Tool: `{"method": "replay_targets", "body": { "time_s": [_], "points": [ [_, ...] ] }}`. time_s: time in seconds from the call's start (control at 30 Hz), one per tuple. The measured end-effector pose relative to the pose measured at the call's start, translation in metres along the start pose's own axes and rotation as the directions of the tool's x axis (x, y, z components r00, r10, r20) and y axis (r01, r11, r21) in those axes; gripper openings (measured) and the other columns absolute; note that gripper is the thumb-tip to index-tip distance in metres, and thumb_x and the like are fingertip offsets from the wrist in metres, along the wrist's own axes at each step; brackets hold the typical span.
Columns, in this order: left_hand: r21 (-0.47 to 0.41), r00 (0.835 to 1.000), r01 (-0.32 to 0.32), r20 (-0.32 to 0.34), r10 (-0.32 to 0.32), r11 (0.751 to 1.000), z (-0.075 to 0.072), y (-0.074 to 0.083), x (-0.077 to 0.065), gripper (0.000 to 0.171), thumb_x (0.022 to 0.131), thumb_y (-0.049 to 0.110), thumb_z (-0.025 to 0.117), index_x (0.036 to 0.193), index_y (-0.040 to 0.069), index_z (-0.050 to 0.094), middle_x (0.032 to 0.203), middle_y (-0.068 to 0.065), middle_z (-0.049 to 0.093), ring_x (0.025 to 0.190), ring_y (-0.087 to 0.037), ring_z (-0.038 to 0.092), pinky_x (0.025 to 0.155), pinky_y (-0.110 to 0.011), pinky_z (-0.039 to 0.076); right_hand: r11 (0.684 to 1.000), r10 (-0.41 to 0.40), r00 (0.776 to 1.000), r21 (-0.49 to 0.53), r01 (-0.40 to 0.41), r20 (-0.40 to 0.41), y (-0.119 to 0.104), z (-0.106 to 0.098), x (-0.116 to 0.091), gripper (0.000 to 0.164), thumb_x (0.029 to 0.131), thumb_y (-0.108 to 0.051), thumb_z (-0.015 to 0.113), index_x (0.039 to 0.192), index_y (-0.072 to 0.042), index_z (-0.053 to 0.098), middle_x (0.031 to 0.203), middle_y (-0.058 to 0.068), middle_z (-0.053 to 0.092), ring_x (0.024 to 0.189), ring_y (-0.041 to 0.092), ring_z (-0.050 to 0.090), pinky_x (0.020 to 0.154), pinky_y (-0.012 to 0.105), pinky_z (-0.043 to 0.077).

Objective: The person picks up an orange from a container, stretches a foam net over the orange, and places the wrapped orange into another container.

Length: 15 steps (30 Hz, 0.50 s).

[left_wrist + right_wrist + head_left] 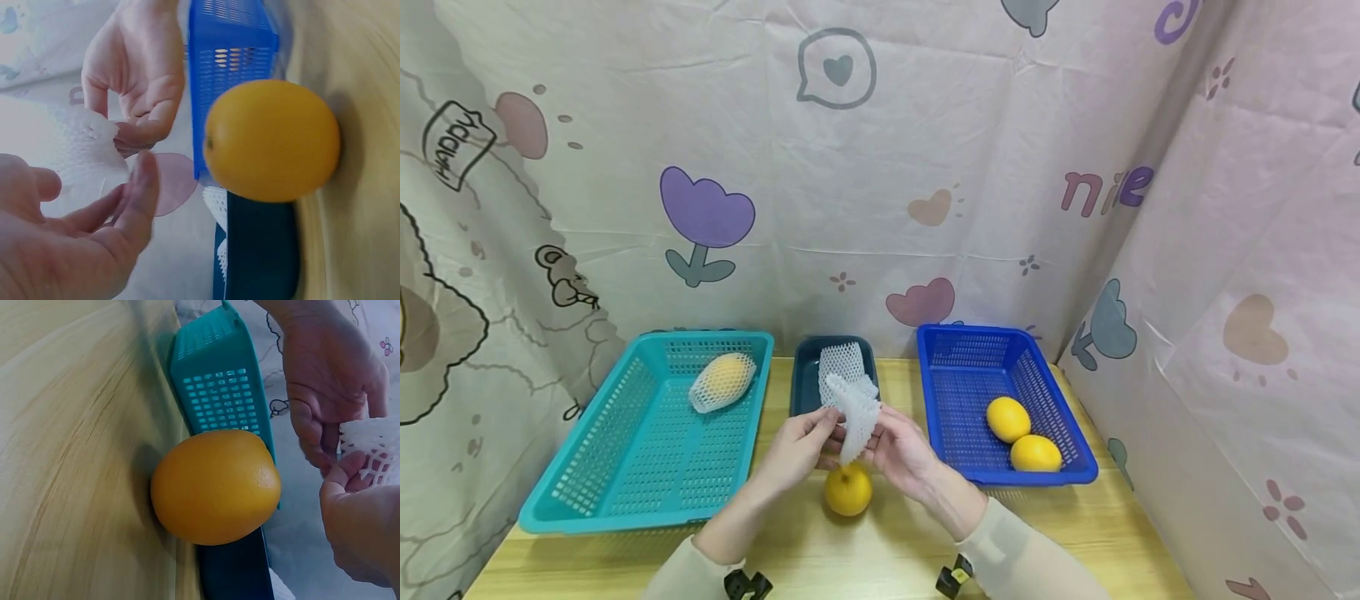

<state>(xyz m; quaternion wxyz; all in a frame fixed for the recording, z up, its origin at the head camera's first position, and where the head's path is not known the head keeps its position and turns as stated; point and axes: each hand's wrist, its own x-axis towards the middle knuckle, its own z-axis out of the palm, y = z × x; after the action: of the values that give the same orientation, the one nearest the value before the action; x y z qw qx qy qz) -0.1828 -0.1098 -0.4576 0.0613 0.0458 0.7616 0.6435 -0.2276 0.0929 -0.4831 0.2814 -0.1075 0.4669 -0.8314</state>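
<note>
Both hands hold up a white foam fruit net (859,417) over the table, its mesh tube narrow and upright. My left hand (797,450) pinches its left side, thumb on the near face. From the other side my right hand (908,454) grips the net's edge between thumb and fingers, as the right wrist view shows at the net's open end (375,447). Just below the hands, an orange (848,492) sits bare on the table, stem dent upward. More foam nets (840,362) lie in a small dark tray (801,379) behind the hands.
At the left stands a teal basket (647,521) holding one fruit in a foam net (724,382). A blue basket (936,392) at the right contains two bare fruits (1008,419). A patterned curtain (850,183) hangs behind the wooden table (805,554).
</note>
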Motion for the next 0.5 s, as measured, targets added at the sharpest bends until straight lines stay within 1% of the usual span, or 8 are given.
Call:
{"method": "replay_targets", "body": {
  "time_s": [0.07,0.13,0.2,0.27,0.33,0.4,0.43,0.5],
  "points": [
    [-0.039,0.997,0.057,0.045,-0.055,0.998,-0.001,0.002,0.001,0.056,0.122,0.039,0.046,0.141,-0.009,0.067,0.122,-0.023,0.076,0.101,-0.022,0.079,0.085,-0.041,0.071,1.000,0.004,1.000,-0.014,-0.004,0.013,0.001,0.001,0.000,0.032,0.119,-0.019,0.043,0.123,-0.025,0.074,0.111,-0.007,0.087,0.107,0.009,0.080,0.097,0.030,0.061],
    [-0.074,0.992,0.109,0.076,-0.104,0.991,-0.002,0.003,0.001,0.060,0.121,0.044,0.046,0.140,-0.009,0.068,0.122,-0.020,0.076,0.101,-0.021,0.078,0.087,-0.041,0.071,0.999,0.007,1.000,-0.035,-0.007,0.004,0.001,0.002,-0.001,0.034,0.119,-0.020,0.043,0.122,-0.027,0.075,0.113,-0.010,0.085,0.107,0.007,0.078,0.097,0.028,0.061],
    [-0.100,0.986,0.144,0.097,-0.135,0.984,-0.004,0.004,0.002,0.061,0.121,0.046,0.047,0.139,-0.008,0.068,0.118,-0.016,0.077,0.099,-0.018,0.077,0.086,-0.039,0.071,0.998,0.009,1.000,-0.057,-0.009,-0.011,0.002,0.002,-0.002,0.034,0.119,-0.020,0.043,0.120,-0.028,0.076,0.115,-0.012,0.083,0.109,0.006,0.076,0.096,0.028,0.060],
    [-0.131,0.981,0.169,0.121,-0.153,0.977,-0.006,0.004,0.003,0.060,0.120,0.047,0.049,0.138,-0.008,0.067,0.114,-0.011,0.077,0.098,-0.017,0.076,0.084,-0.035,0.070,0.997,0.008,1.000,-0.074,-0.010,-0.023,0.003,0.002,-0.003,0.033,0.118,-0.021,0.044,0.120,-0.030,0.076,0.117,-0.013,0.080,0.110,0.005,0.073,0.096,0.028,0.059],
    [-0.169,0.974,0.189,0.159,-0.162,0.967,-0.009,0.004,0.004,0.059,0.119,0.047,0.050,0.139,-0.007,0.066,0.110,-0.006,0.077,0.097,-0.015,0.075,0.082,-0.031,0.068,0.996,0.005,1.000,-0.092,-0.007,-0.024,0.004,0.002,-0.004,0.026,0.116,-0.025,0.051,0.119,-0.031,0.076,0.116,-0.013,0.079,0.108,0.005,0.073,0.095,0.027,0.059],
    [-0.218,0.965,0.215,0.196,-0.173,0.952,-0.011,0.003,0.005,0.058,0.118,0.048,0.053,0.137,-0.005,0.065,0.107,-0.003,0.077,0.096,-0.015,0.075,0.081,-0.028,0.067,0.995,0.002,1.000,-0.100,-0.003,-0.013,0.005,0.002,-0.004,0.014,0.111,-0.034,0.064,0.119,-0.032,0.076,0.116,-0.013,0.079,0.107,0.005,0.073,0.095,0.028,0.059],
    [-0.245,0.962,0.225,0.213,-0.174,0.943,-0.012,0.003,0.005,0.056,0.118,0.048,0.054,0.137,-0.004,0.064,0.107,-0.002,0.077,0.096,-0.015,0.076,0.082,-0.027,0.067,0.995,-0.004,1.000,-0.102,0.004,-0.006,0.005,0.002,-0.004,0.014,0.107,-0.040,0.071,0.119,-0.033,0.076,0.116,-0.013,0.079,0.107,0.005,0.073,0.094,0.028,0.059],
    [-0.298,0.957,0.237,0.235,-0.170,0.925,-0.014,0.001,0.006,0.053,0.118,0.045,0.055,0.139,-0.003,0.062,0.108,-0.001,0.077,0.098,-0.015,0.075,0.084,-0.027,0.066,0.994,-0.020,1.000,-0.105,0.022,0.015,0.006,0.001,-0.004,0.028,0.097,-0.052,0.081,0.119,-0.035,0.075,0.116,-0.014,0.078,0.108,0.005,0.072,0.094,0.027,0.059]
  ]
}}
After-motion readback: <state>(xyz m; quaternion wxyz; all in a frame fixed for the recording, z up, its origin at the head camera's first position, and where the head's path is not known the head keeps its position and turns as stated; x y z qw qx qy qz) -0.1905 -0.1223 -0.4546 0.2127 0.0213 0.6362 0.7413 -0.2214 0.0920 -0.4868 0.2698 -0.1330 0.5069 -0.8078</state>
